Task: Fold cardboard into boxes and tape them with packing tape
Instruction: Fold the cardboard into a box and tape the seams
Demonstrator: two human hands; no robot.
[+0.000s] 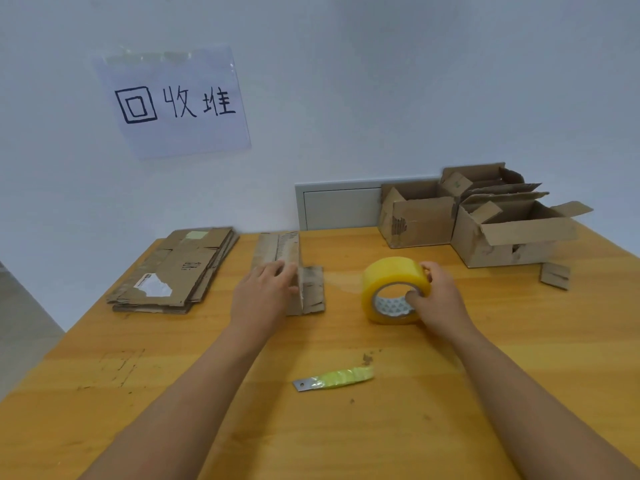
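A narrow folded cardboard piece [282, 249] lies mid-table, running away from me. My left hand [265, 294] lies on its near part with fingers straight, pressing it down. To the right, my right hand [438, 294] grips a yellow roll of packing tape [389, 278], thumb inside the core and fingers over the rim. A clear strip of tape [341, 282] stretches from the roll toward the cardboard. A stack of flat cardboard sheets [176, 271] lies at the left.
A blade with a yellow-green wrapped handle [334, 378] lies on the wooden table [450, 393] near me. Several open assembled boxes [485, 220] stand at the back right, with a small cardboard scrap [555, 276] beside them. A paper sign [173, 102] hangs on the wall.
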